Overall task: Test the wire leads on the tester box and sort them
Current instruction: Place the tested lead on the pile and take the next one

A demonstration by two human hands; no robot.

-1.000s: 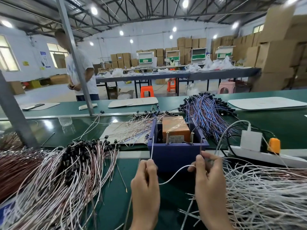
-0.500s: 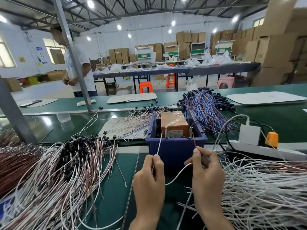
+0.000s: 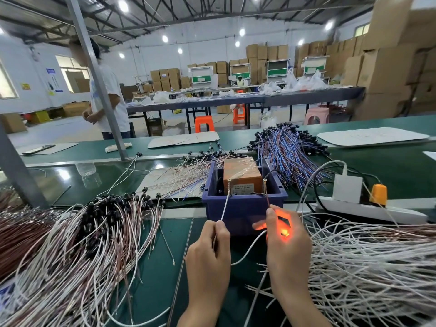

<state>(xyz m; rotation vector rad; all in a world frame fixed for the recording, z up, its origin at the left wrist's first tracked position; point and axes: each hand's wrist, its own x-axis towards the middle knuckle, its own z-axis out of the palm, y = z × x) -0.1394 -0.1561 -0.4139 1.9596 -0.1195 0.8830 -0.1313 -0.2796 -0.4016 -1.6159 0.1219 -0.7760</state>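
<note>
head view: our left hand point(image 3: 208, 246) pinches the white lead point(image 3: 225, 205), which slants up and away to the tester box point(image 3: 241, 175); our right hand point(image 3: 286, 241) pinches the reddish lead point(image 3: 268, 200), near upright

Far left, beyond the green worktop point(image 3: 389, 166): person in a white shirt point(image 3: 106, 95), standing behind a slanted grey post point(image 3: 96, 76). Near the post's foot, a clear plastic bottle point(image 3: 86, 168); further left, a phone point(image 3: 39, 149) lying on a white mat. Right side: white power strip point(image 3: 368, 210) carrying a white adapter point(image 3: 348, 188) and an orange plug point(image 3: 378, 194). Far back: long dark table point(image 3: 236, 100), orange stool point(image 3: 204, 123), pink stool point(image 3: 316, 115), stacked cardboard boxes point(image 3: 387, 67).
</note>
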